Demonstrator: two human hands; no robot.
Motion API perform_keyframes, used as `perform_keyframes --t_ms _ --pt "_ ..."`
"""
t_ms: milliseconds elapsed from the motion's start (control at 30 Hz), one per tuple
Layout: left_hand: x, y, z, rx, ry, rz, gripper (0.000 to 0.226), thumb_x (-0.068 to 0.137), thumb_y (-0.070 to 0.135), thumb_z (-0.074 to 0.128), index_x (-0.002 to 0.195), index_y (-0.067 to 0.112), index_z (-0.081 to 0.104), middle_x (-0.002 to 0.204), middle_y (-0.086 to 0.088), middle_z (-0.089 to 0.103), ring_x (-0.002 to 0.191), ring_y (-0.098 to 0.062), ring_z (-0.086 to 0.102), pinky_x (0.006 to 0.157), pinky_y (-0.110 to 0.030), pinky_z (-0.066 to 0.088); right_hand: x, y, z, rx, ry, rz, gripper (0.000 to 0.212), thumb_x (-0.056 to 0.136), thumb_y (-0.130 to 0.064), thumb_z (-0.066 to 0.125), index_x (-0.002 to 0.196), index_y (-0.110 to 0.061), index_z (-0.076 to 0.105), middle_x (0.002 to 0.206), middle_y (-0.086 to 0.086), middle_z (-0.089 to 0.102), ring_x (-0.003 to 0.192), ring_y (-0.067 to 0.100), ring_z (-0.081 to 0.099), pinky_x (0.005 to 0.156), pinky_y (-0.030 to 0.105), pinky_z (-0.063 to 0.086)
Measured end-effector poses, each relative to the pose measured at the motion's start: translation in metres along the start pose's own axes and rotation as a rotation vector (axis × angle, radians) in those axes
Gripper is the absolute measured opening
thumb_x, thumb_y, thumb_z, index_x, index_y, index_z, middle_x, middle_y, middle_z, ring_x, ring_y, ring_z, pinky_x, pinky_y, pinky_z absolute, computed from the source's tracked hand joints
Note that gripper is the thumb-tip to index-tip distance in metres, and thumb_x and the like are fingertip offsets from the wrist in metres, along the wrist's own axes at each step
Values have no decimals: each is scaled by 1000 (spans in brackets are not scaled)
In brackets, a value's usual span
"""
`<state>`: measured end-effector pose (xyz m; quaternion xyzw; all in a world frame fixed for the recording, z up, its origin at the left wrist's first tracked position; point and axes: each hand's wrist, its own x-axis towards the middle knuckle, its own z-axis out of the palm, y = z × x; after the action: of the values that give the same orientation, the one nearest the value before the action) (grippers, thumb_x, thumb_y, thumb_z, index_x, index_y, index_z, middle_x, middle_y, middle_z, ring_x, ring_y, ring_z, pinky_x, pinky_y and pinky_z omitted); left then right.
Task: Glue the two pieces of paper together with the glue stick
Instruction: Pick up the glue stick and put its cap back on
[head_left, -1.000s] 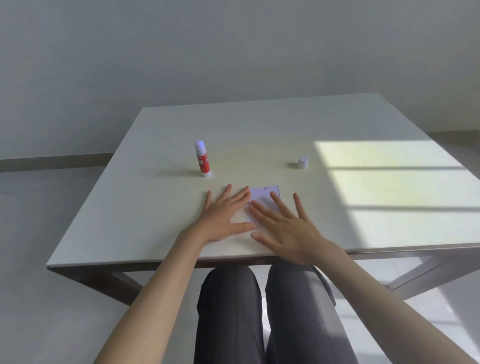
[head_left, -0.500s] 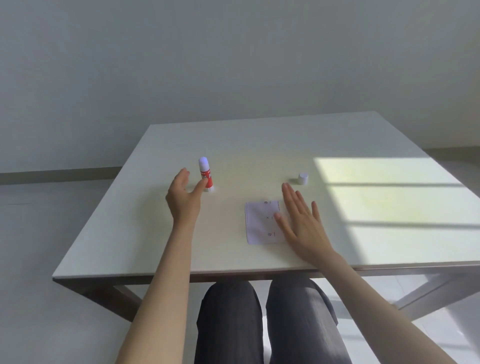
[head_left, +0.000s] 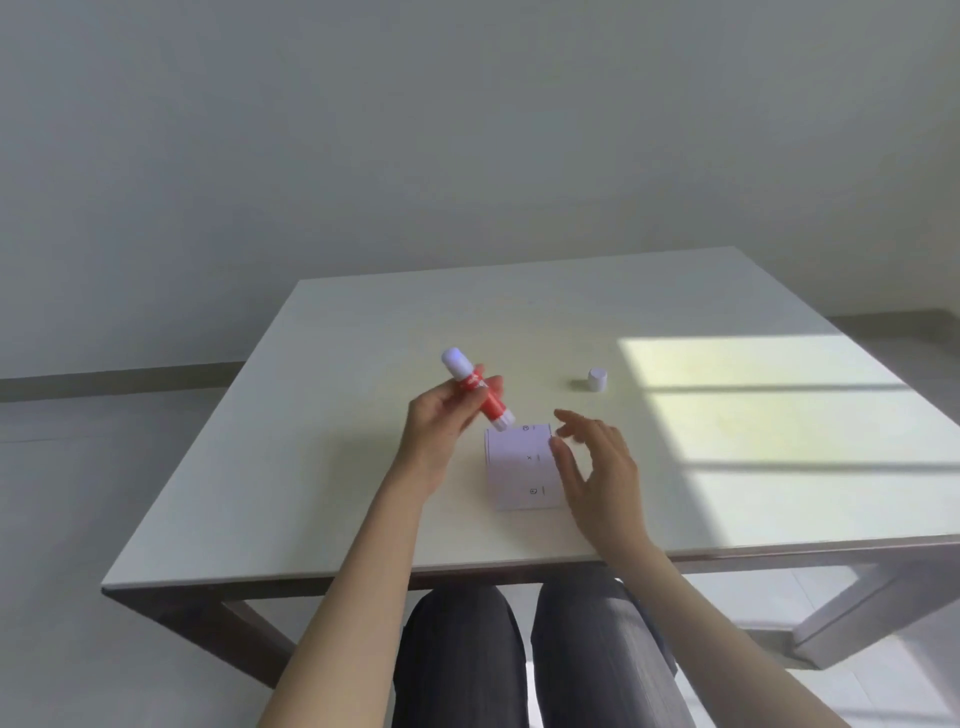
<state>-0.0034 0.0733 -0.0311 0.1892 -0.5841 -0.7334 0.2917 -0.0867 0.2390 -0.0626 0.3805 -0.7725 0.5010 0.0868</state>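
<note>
The paper (head_left: 523, 466) lay flat on the table (head_left: 322, 457), just below and to the right of my left hand (head_left: 451, 415), and it looked like a single rectangle, so I judged the two pieces were already stacked, though I could not tell one edge from another. That hand was closed around the red body of the glue stick (head_left: 477, 389), which I held clear of the table and tilted, its pale glue end up and away from me, its white base down toward the paper's near corner. My right hand (head_left: 597, 462) hovered on the far side of the sheet from the grip, fingers (head_left: 566, 418) loosely curled and spread, holding nothing; whether they touched the paper's right edge I could not tell. Farther out on that same side, well beyond the free hand, the white cap (head_left: 597, 379) stood alone near the sunlit patch.

I read the step as closing up: pressing seemed done and the stick was uncapped in hand. The next move called for the free hand to fetch the cap, line it up square with the glue end and push it on.
</note>
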Motion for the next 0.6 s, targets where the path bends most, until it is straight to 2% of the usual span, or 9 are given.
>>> perform_keyframes --t_ms 67,133,233,300,367,400,433,533,600 --pt "-8 2 10 -32 -96 -3 21 88 12 60 106 19 68 103 -4 76 102 -17 69 91 -22 52 3 -19 5 451 -158 349 31 97 -32 46 108 -11 66 76 0 71 61 16 61 60 21 48" --pt "-14 6 16 -6 -111 -5 22 88 14 59 109 20 67 99 -2 76 103 -20 68 96 -26 50 10 -30 4 840 -346 667 43 98 -39 41 95 -6 69 66 6 68 49 16 55 50 21 47" --pt "-17 16 20 17 -104 27 21 89 12 58 107 18 67 95 -2 76 100 -21 68 98 -29 49 21 -38 -5 1247 -482 943 34 97 -29 47 87 -2 65 63 6 66 48 13 58 49 20 51" --pt "-17 23 23 -1 -115 59 20 89 11 58 106 17 68 93 -1 77 98 -17 69 92 -24 52 26 -43 -8 1409 -464 1001 28 95 -23 50 86 -1 65 64 7 69 53 14 65 54 21 57" --pt "-17 29 27 -22 -104 80 18 89 10 58 104 15 68 91 -1 77 94 -15 71 86 -20 53 30 -46 -10 1437 -419 911 21 92 -17 55 89 1 65 68 10 71 59 18 69 60 24 59" --pt "-17 31 28 -33 -87 82 17 89 10 59 103 13 68 90 -1 77 92 -15 71 85 -20 53 30 -47 -10 1369 -377 804 17 90 -14 58 90 2 64 70 11 71 61 19 69 62 26 59" --pt "-17 31 29 -42 -65 80 16 89 10 59 101 12 68 89 -1 77 91 -15 71 86 -22 53 29 -48 -9 1218 -318 657 13 88 -11 61 91 1 64 71 10 70 61 19 69 64 26 58" --pt "-22 26 31 -91 -14 55 15 87 9 61 100 12 69 89 -1 77 92 -16 71 89 -23 52 18 -43 -2 390 -26 91 10 83 -6 68 88 -4 59 73 -5 65 61 12 64 61 15 49" --pt "-25 23 33 -111 -13 51 16 86 10 63 99 15 70 91 0 77 94 -16 71 90 -22 53 13 -39 4 109 64 -114 16 79 -3 69 88 -6 55 75 -12 58 62 9 55 56 14 41"
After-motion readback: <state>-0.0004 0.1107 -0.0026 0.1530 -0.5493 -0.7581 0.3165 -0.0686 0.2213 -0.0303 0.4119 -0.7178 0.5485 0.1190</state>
